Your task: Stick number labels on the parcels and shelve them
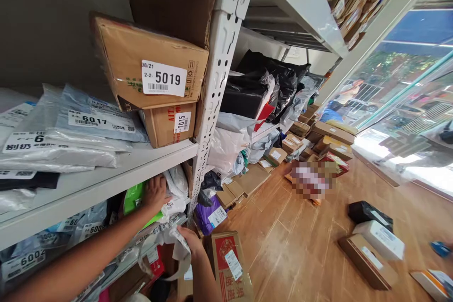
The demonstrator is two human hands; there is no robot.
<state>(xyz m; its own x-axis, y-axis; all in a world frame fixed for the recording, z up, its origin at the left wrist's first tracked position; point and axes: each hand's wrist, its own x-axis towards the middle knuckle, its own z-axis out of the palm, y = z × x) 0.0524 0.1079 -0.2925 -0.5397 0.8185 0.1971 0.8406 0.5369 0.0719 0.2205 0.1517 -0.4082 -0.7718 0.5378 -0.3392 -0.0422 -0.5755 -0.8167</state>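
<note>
Head camera view shows a bright green parcel (133, 198) beneath a person's left hand (155, 193), whose grip cannot be told, while the right hand (191, 241), farther from it and lower right, pinches a curling label strip (180, 238) stretching leftward below the left.

Beneath a shelf (116, 171) bearing bagged parcels (95, 118) at left and two stacked cartons (166, 73) at its right end, my left hand (155, 193) lies on a lower bag (133, 199), my right hand (191, 240), with a strip of labels (183, 266), before it and to the right. Beyond the post (211, 94), packages (240, 96) sit on the neighbouring rack (300, 9); boxes (368, 262) lie farther right on the floor (283, 245), before a glass front (417, 118).
</note>
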